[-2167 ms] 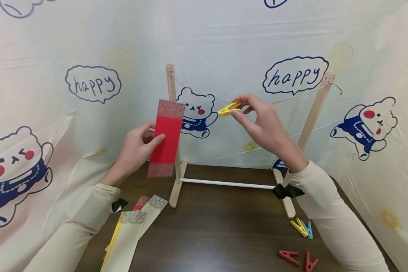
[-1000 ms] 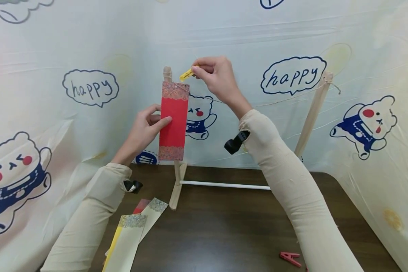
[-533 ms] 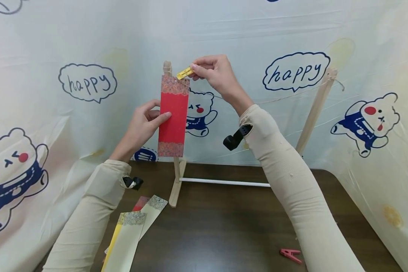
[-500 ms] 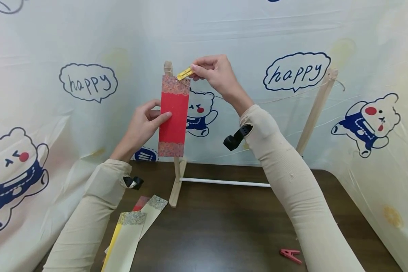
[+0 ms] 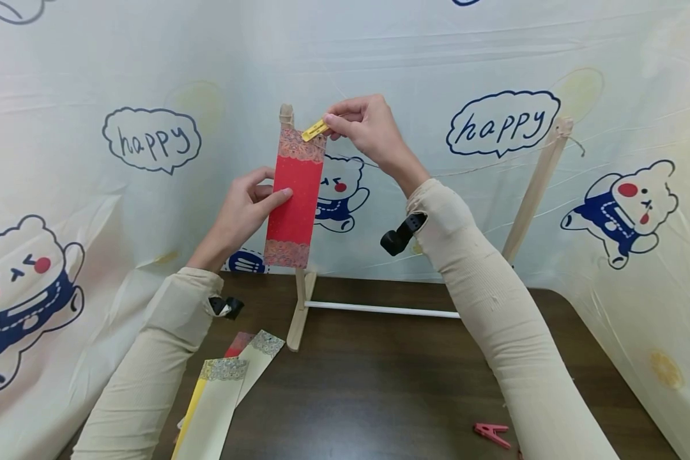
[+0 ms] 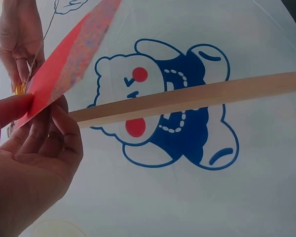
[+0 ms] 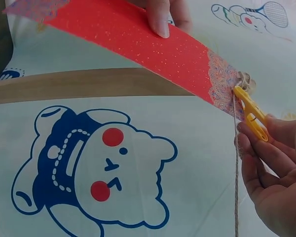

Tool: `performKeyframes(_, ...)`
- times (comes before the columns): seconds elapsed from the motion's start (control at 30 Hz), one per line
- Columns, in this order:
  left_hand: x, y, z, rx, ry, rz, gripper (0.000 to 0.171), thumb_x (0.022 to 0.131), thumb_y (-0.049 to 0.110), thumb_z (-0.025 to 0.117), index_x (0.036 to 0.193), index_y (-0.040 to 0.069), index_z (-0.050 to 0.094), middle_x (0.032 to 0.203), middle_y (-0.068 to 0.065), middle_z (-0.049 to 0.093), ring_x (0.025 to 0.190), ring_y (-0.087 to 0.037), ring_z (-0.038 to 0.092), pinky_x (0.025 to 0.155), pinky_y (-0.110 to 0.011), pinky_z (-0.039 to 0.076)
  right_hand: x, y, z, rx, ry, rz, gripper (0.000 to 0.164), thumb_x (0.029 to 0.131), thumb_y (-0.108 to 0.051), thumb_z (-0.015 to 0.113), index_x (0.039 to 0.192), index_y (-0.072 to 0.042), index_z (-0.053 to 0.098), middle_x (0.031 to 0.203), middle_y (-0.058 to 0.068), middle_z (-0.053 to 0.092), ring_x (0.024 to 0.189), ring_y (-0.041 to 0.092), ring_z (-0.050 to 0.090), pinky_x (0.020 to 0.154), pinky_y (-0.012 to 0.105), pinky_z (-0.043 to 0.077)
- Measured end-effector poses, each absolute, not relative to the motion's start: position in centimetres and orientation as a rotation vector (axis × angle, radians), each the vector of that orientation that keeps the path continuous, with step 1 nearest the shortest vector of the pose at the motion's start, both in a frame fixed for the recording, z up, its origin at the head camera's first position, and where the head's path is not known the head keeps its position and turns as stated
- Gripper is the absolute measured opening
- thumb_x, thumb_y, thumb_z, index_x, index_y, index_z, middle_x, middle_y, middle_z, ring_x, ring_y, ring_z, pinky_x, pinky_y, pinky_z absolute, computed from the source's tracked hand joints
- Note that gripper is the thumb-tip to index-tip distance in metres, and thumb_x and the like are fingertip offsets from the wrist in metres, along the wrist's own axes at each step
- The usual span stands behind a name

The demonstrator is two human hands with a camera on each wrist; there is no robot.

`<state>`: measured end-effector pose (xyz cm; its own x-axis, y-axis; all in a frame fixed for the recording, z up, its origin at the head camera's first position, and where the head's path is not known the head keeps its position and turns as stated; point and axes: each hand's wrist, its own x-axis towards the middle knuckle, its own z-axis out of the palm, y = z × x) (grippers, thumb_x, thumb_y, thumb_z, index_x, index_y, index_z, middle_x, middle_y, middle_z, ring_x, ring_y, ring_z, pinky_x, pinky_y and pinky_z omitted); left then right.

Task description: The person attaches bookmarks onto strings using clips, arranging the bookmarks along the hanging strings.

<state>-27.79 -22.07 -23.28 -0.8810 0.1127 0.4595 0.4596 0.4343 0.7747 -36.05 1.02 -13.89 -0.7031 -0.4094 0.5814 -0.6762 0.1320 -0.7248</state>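
A red paper strip [image 5: 295,198] with patterned bands at both ends is pinched by my left hand [image 5: 244,207] between thumb and fingers, near its left edge. It stands nearly upright before the left wooden post [image 5: 286,115]. My right hand [image 5: 368,128] pinches a yellow clothespin [image 5: 315,130] whose tip lies at the strip's patterned top edge. In the right wrist view the clothespin [image 7: 251,113] meets the strip's end [image 7: 227,81] and the string [image 7: 236,173] there. Behind the strip, the left wrist view shows my left fingers [image 6: 61,133] curled under the paper.
The string [image 5: 471,170] runs to the right post [image 5: 537,185]. A white rod [image 5: 379,309] joins the stand's feet low down. Cream paper strips [image 5: 213,409] lie overlapping at the table's left. A red clothespin [image 5: 491,433] lies beside the right sleeve.
Both hands have risen; the right one has carried the yellow clothespin left to the strip's top. Over the last half second the strip has tilted slightly, its top shifting right.
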Motion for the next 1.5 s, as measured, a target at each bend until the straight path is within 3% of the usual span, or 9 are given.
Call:
performKeyframes(0.17, -27.7, -22.1, -23.1, -0.492, -2.346, -1.435, 0.042, 0.095, 0.031, 0.067, 0.129, 0.009, 0.056, 0.118, -0.014, 0.069, 0.094, -0.019, 0.071, 0.081, -0.026, 0.057, -35.9, 0.9, -13.7, 1.062, -2.175, 1.567, 0.023, 0.096, -0.016, 0.068, 0.108, 0.002, 0.073, 0.098, 0.015, 0.074, 0.086, 0.025, 0.067, 0.090, 0.028, 0.050)
performKeyframes(0.7, -27.7, -21.8, -23.2, -0.492, -2.348, -1.432, 0.043, 0.095, 0.032, 0.068, 0.129, 0.009, 0.056, 0.119, -0.013, 0.070, 0.095, -0.019, 0.071, 0.082, -0.027, 0.057, -35.8, 0.9, -14.1, 0.988, -2.177, 1.617, 0.023, 0.095, -0.017, 0.069, 0.109, 0.000, 0.074, 0.096, 0.012, 0.075, 0.084, 0.024, 0.066, 0.087, 0.029, 0.049)
performKeyframes(1.0, -27.7, -22.2, -23.4, -0.489, -2.356, -1.454, 0.040, 0.096, 0.030, 0.066, 0.127, 0.008, 0.056, 0.118, -0.014, 0.069, 0.095, -0.018, 0.070, 0.081, -0.025, 0.056, -36.0, 1.0, -14.1, 1.033, -2.319, 1.719, 0.031, 0.098, -0.026, 0.064, 0.118, -0.003, 0.068, 0.108, 0.010, 0.070, 0.101, 0.030, 0.064, 0.096, 0.036, 0.049)
performKeyframes(1.1, -27.5, -22.5, -23.7, -0.451, -2.392, -1.433, 0.041, 0.096, 0.032, 0.066, 0.128, 0.010, 0.055, 0.121, -0.013, 0.068, 0.098, -0.020, 0.070, 0.086, -0.030, 0.056, -35.8, 1.1, -14.4, 1.039, -2.361, 1.701, 0.034, 0.098, -0.029, 0.063, 0.123, -0.004, 0.065, 0.114, 0.011, 0.069, 0.108, 0.032, 0.061, 0.099, 0.038, 0.048)
performKeyframes(1.3, -27.0, -23.1, -25.1, -0.390, -2.450, -1.357, 0.047, 0.097, 0.031, 0.064, 0.135, 0.008, 0.049, 0.129, -0.015, 0.063, 0.110, -0.030, 0.064, 0.096, -0.051, 0.051, -34.9, 2.3, -15.4, 0.948, -2.399, 1.487, 0.049, 0.097, -0.037, 0.063, 0.136, -0.008, 0.057, 0.127, 0.005, 0.065, 0.114, 0.015, 0.060, 0.099, 0.030, 0.047)
performKeyframes(1.5, -26.0, -23.5, -27.3, -0.328, -2.452, -1.216, 0.054, 0.096, 0.025, 0.067, 0.141, 0.009, 0.042, 0.136, -0.014, 0.056, 0.117, -0.030, 0.057, 0.095, -0.052, 0.051, -33.3, 4.8, -16.6, 0.928, -2.203, 1.299, 0.035, 0.098, -0.028, 0.065, 0.127, -0.008, 0.063, 0.119, 0.003, 0.069, 0.105, 0.010, 0.063, 0.095, 0.024, 0.049)
